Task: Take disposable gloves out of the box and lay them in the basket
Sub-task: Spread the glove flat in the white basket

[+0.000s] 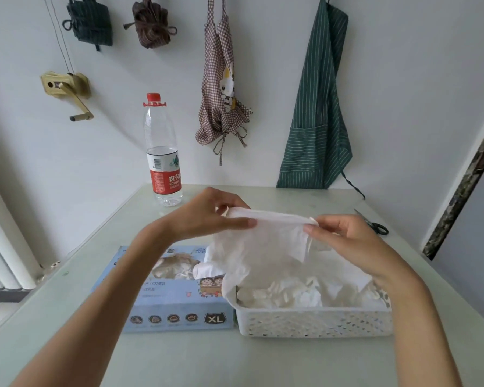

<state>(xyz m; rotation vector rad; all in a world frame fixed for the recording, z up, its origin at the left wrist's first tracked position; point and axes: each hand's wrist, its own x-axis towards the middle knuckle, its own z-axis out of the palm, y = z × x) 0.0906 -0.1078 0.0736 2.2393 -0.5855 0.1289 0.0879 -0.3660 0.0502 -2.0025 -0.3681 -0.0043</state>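
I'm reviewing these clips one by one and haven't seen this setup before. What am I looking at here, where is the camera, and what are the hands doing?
There is no machine here: a person works with bare hands, and the one picture comes from a camera worn on their head, looking forward and down.

The left hand and right hand each pinch one end of a thin white disposable glove, holding it stretched above a white perforated basket. More gloves already lie in the basket. Beside it, to the left, lies the blue glove box, marked XL.

All this sits on a pale table. Farther back stand a water bottle and, at the right edge, scissors. Aprons hang on the wall behind.
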